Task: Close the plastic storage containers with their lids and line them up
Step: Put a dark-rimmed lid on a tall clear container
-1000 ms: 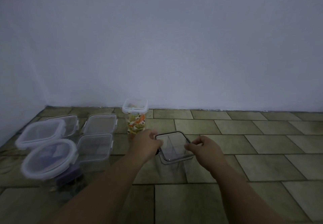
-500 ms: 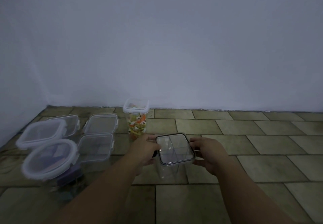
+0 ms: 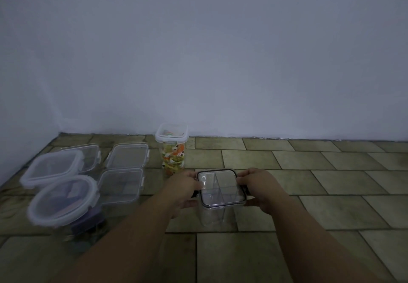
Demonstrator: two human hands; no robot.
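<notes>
A tall clear container [image 3: 217, 215] stands on the tiled floor in front of me with a dark-rimmed square lid [image 3: 220, 186] lying flat on top. My left hand [image 3: 182, 188] grips the lid's left side and my right hand [image 3: 259, 186] grips its right side, fingers over the side clasps. Behind it stands a tall white-lidded jar [image 3: 173, 148] with colourful contents. To the left sit a round lidded container [image 3: 63, 201] with purple contents, a rounded-square lidded one [image 3: 51, 167], and three clear rectangular ones [image 3: 120, 184], [image 3: 128, 154], [image 3: 89, 155].
A pale wall [image 3: 220, 61] rises close behind the containers and a second wall closes the left corner. Beige floor tiles [image 3: 331, 194] stretch to the right and toward me.
The lid was tilted above the container a second ago; it now lies level on the rim. Both hands have drawn in and clasp its two sides.
</notes>
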